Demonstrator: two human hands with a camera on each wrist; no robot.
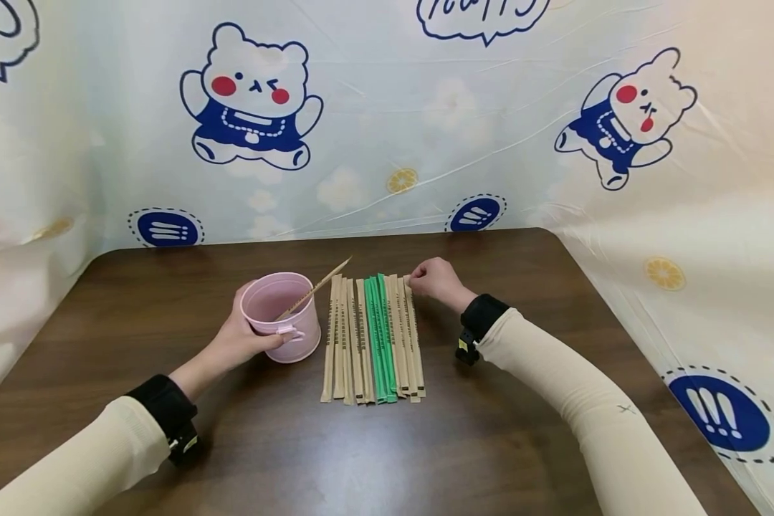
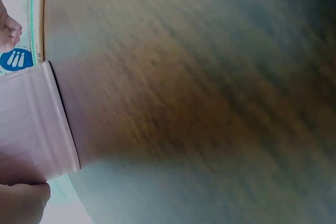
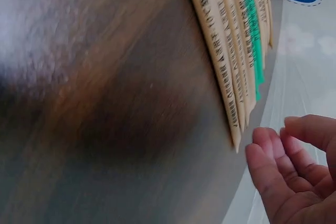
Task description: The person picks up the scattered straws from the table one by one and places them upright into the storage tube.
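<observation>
My left hand [image 1: 240, 335] grips a small pink bucket [image 1: 302, 345] by its left side, the thumb near the little handle tab in front. One tan stick [image 1: 325, 279] leans inside, its upper end poking out past the right rim. Beside the bucket lies a side-by-side row of slim paper-wrapped sticks, tan [image 1: 348, 358] with several green ones [image 1: 379, 344] in the middle. At the far right end of that row is my right hand [image 1: 440, 281]. In the right wrist view its thumb and fingers are loosely bent and apart, with nothing between them, just off the stick tips [image 3: 236, 142].
Everything stands on a dark brown wooden table [image 1: 522, 444]. A pale printed cloth [image 1: 374, 86] with cartoon bears hangs behind the table and along its sides. Black straps with small cameras [image 1: 467, 347] sit on both wrists.
</observation>
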